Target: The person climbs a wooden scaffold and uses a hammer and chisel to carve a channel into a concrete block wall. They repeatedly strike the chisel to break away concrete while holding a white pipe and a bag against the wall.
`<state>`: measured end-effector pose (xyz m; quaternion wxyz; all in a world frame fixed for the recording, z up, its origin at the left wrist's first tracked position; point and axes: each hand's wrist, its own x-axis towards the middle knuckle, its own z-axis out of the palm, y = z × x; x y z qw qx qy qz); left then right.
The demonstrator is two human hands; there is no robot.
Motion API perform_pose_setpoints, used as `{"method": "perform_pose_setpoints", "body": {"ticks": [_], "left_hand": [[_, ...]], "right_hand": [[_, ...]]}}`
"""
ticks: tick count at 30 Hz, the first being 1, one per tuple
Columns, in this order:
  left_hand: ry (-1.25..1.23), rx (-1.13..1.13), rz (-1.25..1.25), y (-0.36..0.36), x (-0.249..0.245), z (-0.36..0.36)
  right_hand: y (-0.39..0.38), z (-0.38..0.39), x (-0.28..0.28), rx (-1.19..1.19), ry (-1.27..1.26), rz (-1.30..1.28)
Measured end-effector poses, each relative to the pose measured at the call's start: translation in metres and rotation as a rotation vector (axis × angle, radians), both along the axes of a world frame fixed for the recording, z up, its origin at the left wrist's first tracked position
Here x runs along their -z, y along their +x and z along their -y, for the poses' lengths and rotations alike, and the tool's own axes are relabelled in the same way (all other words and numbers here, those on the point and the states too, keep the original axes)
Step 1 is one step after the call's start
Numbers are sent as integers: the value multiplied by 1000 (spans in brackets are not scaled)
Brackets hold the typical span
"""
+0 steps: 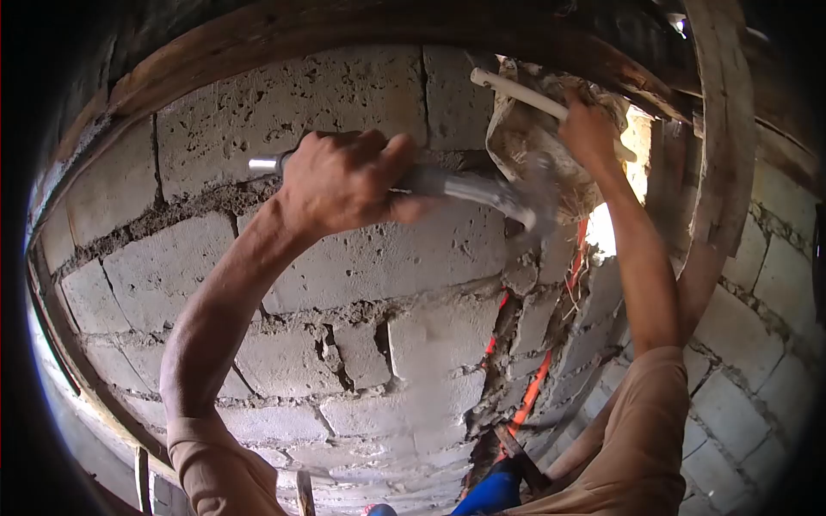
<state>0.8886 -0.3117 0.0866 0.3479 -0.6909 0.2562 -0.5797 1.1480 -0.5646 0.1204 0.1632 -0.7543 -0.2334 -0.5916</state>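
Observation:
My left hand point(344, 181) is wrapped round the handle of a hammer point(490, 194), held level in front of the block wall. The hammer's head is blurred and hangs near a rough, broken patch at the upper right. My right hand point(589, 129) grips a pale rod point(520, 93), which slants up to the left across a crumpled, whitish sack-like piece point(520, 138). Whether the rod's far end touches anything behind my right hand cannot be made out.
Wooden beams point(258, 43) run across the top, and a wooden post point(727, 129) stands at the right. Orange conduit point(529, 391) runs down a channel in the block wall point(379, 258). Bright light comes through a gap beside my right forearm.

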Motion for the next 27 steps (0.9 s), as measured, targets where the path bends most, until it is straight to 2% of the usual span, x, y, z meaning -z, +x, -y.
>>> {"method": "perform_pose_setpoints", "body": {"ticks": [3,6,9,11,13,14,15,17,20,23,24,27], "left_hand": [[46,36,-82,9,-13,-1],[-159,-165,-28,34,-33,-26],[-330,-100,-126,28,-23,-22],[-139,-2,-80,18,-17,-14],[130,62,-79,12,-15,-12],[162,90,-84,19,-19,-19],[119,41,-28,25,-27,-25],[-222,-121,-14,37,-35,-25],[-93,-106,-56,21,-20,1],[255,111,-124,14,-17,-3],[203,179,-22,32,-20,-17],[-223,-246,-34,26,-38,-27]], "right_hand": [[5,-2,0,-39,2,13],[-1,2,-4,-54,-32,-53],[-12,6,-9,-75,-49,-126],[-13,2,-9,-35,-8,-164],[2,4,-9,-35,-28,1],[9,2,-2,-43,-41,71],[5,-2,2,-73,-38,36],[-8,3,0,-115,-11,-17],[2,8,-3,-50,-36,25],[11,1,-6,-4,-18,47],[14,0,-2,14,-15,48],[4,4,-1,-80,-11,-24]]}}
